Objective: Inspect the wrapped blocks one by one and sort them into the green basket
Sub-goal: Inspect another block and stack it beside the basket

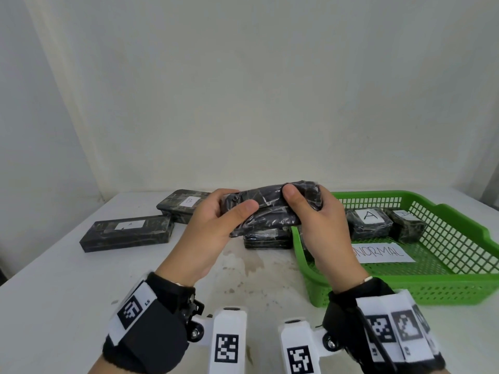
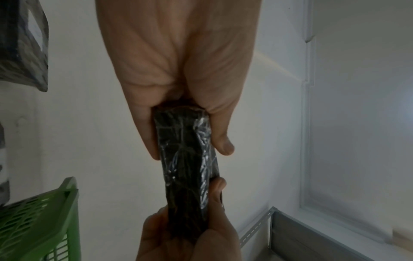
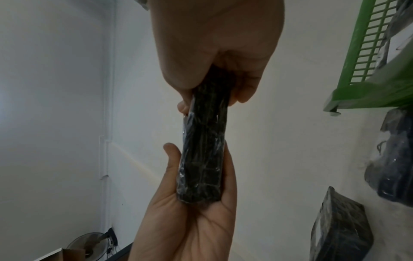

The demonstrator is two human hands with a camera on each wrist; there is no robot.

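A dark wrapped block (image 1: 270, 207) is held up above the table between both hands. My left hand (image 1: 216, 222) grips its left end, thumb on the near face. My right hand (image 1: 318, 220) grips its right end, thumb on top. The left wrist view shows the block (image 2: 185, 159) running from my left hand (image 2: 178, 70) to the other hand's fingers. In the right wrist view the block (image 3: 205, 150) spans both palms. The green basket (image 1: 459, 282) sits at the right and holds two blocks, one labelled A (image 1: 368, 222), the other (image 1: 407, 225) beside it.
On the white table (image 1: 67, 292) lie a long block labelled A (image 1: 127, 233), one labelled B (image 1: 183, 205) behind it, and another block (image 1: 267, 238) under my hands. A paper label reading NORMAL (image 1: 383, 252) lies in the basket. A wall stands close behind.
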